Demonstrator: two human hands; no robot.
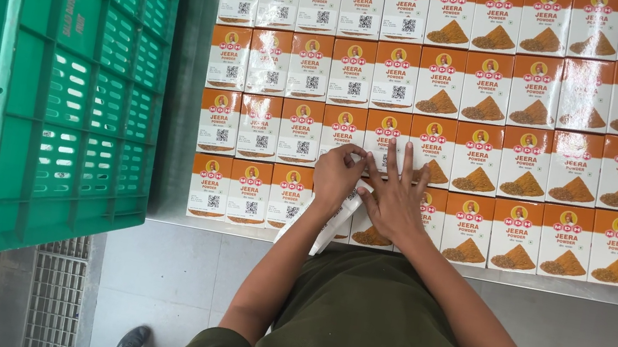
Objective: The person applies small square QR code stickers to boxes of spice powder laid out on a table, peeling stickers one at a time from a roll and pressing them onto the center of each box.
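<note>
Green slatted plastic crate fills the left of the view, standing tilted/upright beside the table, well apart from both hands. Grey steel table carries a tight grid of small orange-and-white spice cartons, four rows deep, faces up, running off the right edge of the frame.

Person in a dark green shirt stands at the near edge, arms reaching fwd over the front two rows. Key relation: a white strip or sheet lies directly under both hands, long axis diagonal, running from near the fingertips down-left toward the table edge & the person's left forearm. So the strip sits right at the grip, not ahead of it.

Left hand: fingers curled, tips pressed together, seem to pinch the strip's upper end at the third-row carton. Right hand: fingers spread flat, palm down, pressing on the cartons and the strip just beside the left hand; the two hands touch or nearly touch at the thumbs. Left hand is the one on the strip's end; right only holds down.

Hard to tell: what the strip is (tape, label backing, film), since the hands cover most of it. Cartons beneath the palms are hidden. Lower end of the strip merges w/ the forearm. Far-right cartons are cut off.
</note>
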